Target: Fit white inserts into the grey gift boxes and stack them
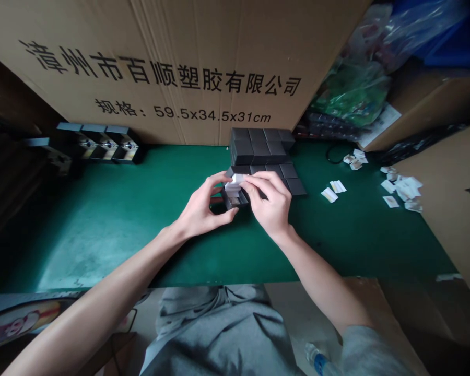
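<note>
Your left hand [201,210] gripped a small black cardboard box [235,200], your right hand [272,207] pinching a white paper card [234,183] just above it. Both seemed light and crushable; their edges suited holding.

The person wears a grey top [219,339] of soft cloth with lots of folds. A short grey sleeve [370,350] covers the right upper arm. Both lower arms are bare. The left hand [201,209] and right hand [272,206] are bare too.
</note>
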Action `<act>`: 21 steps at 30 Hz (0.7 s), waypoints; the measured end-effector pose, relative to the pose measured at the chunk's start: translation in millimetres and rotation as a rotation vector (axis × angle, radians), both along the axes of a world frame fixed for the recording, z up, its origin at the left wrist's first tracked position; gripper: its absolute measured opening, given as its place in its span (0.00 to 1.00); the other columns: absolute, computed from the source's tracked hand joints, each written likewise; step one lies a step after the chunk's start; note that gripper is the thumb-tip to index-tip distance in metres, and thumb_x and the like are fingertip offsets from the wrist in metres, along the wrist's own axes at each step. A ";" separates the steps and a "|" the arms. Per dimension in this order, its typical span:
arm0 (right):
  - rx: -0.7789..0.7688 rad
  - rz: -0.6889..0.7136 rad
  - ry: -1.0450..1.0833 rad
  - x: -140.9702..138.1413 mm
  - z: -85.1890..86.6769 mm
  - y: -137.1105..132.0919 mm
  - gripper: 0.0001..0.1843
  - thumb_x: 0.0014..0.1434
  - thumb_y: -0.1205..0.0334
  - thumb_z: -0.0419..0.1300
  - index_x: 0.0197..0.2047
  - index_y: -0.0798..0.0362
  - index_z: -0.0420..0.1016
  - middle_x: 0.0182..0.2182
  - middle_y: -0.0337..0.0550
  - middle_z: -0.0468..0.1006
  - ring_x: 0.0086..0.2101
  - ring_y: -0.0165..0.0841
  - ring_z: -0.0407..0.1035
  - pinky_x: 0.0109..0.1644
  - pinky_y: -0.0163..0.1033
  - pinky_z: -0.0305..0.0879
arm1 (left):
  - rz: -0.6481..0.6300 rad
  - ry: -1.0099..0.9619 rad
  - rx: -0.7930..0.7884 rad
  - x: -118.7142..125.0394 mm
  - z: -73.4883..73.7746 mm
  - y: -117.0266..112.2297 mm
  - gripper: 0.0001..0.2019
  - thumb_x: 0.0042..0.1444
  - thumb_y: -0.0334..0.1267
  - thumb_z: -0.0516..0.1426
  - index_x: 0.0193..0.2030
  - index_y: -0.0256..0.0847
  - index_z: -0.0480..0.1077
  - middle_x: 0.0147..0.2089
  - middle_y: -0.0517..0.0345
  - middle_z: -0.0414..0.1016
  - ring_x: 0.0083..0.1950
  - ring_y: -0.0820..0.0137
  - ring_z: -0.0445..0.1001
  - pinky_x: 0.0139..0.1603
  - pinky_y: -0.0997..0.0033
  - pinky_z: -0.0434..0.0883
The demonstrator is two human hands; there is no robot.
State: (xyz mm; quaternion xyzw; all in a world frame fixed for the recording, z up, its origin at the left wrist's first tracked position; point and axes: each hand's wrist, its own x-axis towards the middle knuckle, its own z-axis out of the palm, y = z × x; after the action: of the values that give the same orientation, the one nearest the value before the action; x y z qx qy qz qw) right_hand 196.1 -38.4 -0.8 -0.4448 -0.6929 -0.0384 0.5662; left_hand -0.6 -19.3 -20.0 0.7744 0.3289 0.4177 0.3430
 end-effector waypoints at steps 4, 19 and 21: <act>-0.027 -0.026 -0.097 2.9 -3.1 1.5 0.07 0.71 0.61 0.62 0.46 0.48 0.84 0.40 0.44 0.81 0.36 0.32 0.80 0.41 0.38 0.80 | -0.004 0.028 0.030 -0.8 -1.3 1.3 0.32 0.55 0.46 0.68 0.64 0.45 0.63 0.72 0.39 0.66 0.58 0.56 0.82 0.53 0.58 0.85; -0.004 -0.028 -0.230 3.3 -1.8 1.3 0.09 0.71 0.63 0.61 0.49 0.47 0.83 0.40 0.44 0.82 0.41 0.36 0.76 0.50 0.45 0.78 | -0.001 0.097 0.073 0.0 1.0 1.2 0.31 0.57 0.47 0.66 0.64 0.44 0.65 0.71 0.41 0.69 0.60 0.56 0.80 0.52 0.60 0.85; 0.007 -0.040 -0.247 3.2 -2.1 1.6 0.08 0.72 0.63 0.61 0.48 0.46 0.84 0.39 0.44 0.82 0.40 0.36 0.76 0.48 0.45 0.78 | 0.002 0.101 0.069 0.1 1.9 0.8 0.31 0.57 0.47 0.66 0.64 0.44 0.65 0.71 0.41 0.69 0.58 0.57 0.81 0.52 0.59 0.85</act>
State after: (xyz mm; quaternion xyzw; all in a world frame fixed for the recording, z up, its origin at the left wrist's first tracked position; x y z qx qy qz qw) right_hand 199.3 -36.7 -3.0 -0.4485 -0.7481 -0.1068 0.4772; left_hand -0.5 -18.5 -18.1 0.8055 0.3319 0.3895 0.2990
